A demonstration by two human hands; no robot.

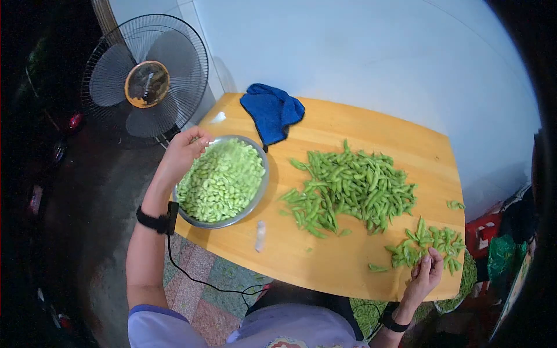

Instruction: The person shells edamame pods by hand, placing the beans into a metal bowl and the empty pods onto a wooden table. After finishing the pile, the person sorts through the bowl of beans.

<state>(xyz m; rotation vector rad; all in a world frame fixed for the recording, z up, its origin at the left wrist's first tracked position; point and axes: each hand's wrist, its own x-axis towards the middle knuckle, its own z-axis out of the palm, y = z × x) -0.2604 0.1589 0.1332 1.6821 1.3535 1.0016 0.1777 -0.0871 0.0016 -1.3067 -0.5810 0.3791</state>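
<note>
My left hand [184, 153] hangs over the upper left rim of a metal bowl [262, 194], its fingers curled together. Whatever they hold, if anything, is hidden. Shelled green beans [217, 185] fill the bowl. At the table's right front edge, my right hand [427, 274] has its fingertips pinched at a small group of green bean pods [432, 238]. I cannot make out what is between those fingers. A large heap of full green pods [360, 185] lies between the two hands, farther back on the wooden table [325, 267].
A blue cloth [272, 110] lies at the table's back left. Beyond that corner stands a caged fan [145, 84]. A whitish strip [260, 236] rests near the front edge. A cable [203, 283] hangs from my left wrist. More green pieces lie below the table at right.
</note>
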